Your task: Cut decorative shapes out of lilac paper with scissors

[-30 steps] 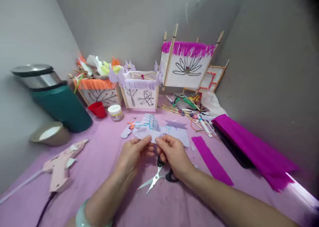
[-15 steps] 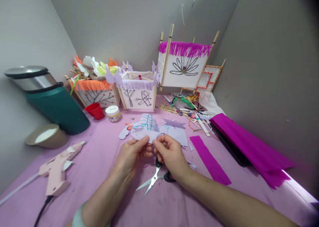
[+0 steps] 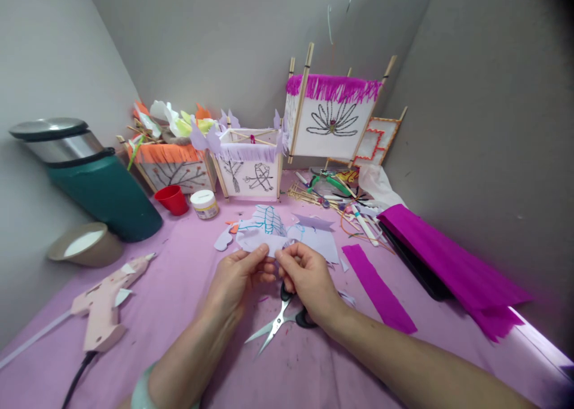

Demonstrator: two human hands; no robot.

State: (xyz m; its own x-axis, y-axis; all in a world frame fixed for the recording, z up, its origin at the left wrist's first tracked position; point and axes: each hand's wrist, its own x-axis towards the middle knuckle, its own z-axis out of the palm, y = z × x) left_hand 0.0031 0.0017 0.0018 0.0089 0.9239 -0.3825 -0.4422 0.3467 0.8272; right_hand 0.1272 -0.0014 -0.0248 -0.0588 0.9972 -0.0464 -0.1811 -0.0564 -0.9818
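Observation:
Both of my hands meet over the middle of the table, pinching a pale lilac piece of paper. My left hand grips its lower edge between thumb and fingers. Close beside it, my right hand pinches the paper's right end; the fingertips hide part of it. Scissors with black handles lie spread below my right hand, which covers some of the handles. Just beyond the hands lie a paper with blue drawn lines, a lilac sheet and a small lilac cutout.
A pink glue gun lies at left, near a bowl and a leaning green bottle. Behind stand a red cup, a white jar and paper lanterns. Magenta paper strips, sticks and a marker lie right.
Almost nothing differs. Both hands keep their pinch on the lilac paper in the same place, and the view has shifted very slightly.

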